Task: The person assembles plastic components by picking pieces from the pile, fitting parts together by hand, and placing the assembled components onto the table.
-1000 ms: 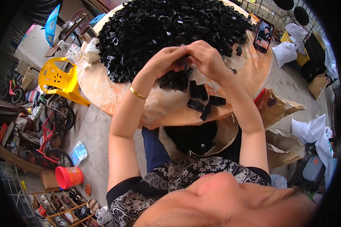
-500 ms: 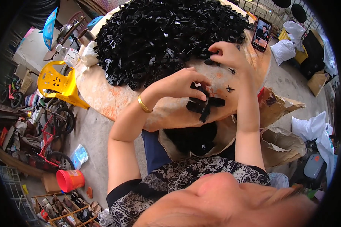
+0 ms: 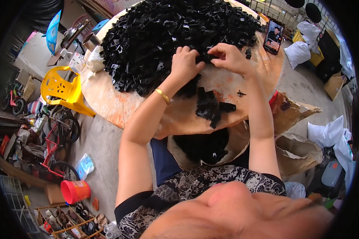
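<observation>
At the near edge of a large heap of black plastic parts [image 3: 147,44], my two hands come close together. A small black plastic part [image 3: 205,57] lies between them. My left hand [image 3: 184,63], wearing a gold bangle at the wrist, is closed with thumb and forefinger on its left side. Thumb and forefinger of my right hand [image 3: 230,58] pinch its right side. The fingers partly hide the part. Nearer to me, a small cluster of black parts [image 3: 209,108] sits by the table's front edge. A tiny black cross-shaped piece [image 3: 241,93] lies right of it.
A patterned orange cloth covers the round table [image 3: 107,105]. Below its front edge an open sack [image 3: 243,143] holds more black parts. A phone [image 3: 273,36] stands at the right rim. There are paper sacks [image 3: 297,153] at right, a yellow chair [image 3: 62,89] and a red bucket [image 3: 75,191] at left.
My left hand has left the near cluster and moved up and right to meet the right hand. The right hand has shifted slightly left. The cluster now lies untouched.
</observation>
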{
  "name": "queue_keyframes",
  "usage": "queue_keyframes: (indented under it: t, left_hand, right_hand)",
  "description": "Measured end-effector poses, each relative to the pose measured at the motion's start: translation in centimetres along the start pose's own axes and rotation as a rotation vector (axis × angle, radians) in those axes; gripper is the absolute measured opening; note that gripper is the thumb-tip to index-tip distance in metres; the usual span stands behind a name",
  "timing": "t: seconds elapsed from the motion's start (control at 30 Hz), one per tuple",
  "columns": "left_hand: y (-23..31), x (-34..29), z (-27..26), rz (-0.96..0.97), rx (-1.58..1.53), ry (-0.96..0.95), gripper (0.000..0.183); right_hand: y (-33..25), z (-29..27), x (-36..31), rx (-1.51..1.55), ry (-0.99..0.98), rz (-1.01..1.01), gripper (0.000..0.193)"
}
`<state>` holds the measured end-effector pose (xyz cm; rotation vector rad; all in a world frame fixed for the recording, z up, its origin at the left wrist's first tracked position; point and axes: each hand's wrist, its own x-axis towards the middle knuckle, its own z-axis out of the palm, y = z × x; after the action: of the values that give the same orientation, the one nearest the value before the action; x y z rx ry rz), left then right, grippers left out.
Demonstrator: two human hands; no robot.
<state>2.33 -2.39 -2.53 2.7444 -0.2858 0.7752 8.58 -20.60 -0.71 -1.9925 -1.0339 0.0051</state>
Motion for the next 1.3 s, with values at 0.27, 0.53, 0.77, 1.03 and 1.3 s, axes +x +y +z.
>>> queue_keyframes:
  t: [0.27,0.53,0.77,1.03,1.3]
  left_hand:
    - [0.7,-0.7,-3.2,-0.231,-0.853,-0.034,0.026]
    - [-0.8,-0.8,-2.1,-0.357,-1.497,-0.103,0.025]
    - [-0.4,-0.9,-1.7,-0.376,-1.503,-0.03,0.027]
    - [0.1,-0.6,-3.4,-0.412,-1.371,0.113,0.027]
    - [1.9,-2.2,-8.1,0.299,-0.905,-0.448,0.024]
  right_hand:
    - [-1.5,1.9,0.4,0.206,0.196,-0.227,0.022]
    - [-2.0,4.2,0.7,0.424,0.376,-0.208,0.017]
    - [-2.9,4.7,0.5,0.07,0.505,-0.375,0.024]
    - [-3.6,5.1,0.5,0.282,0.446,-0.207,0.041]
    - [-2.0,6.7,-0.1,0.371,-0.105,-0.298,0.026]
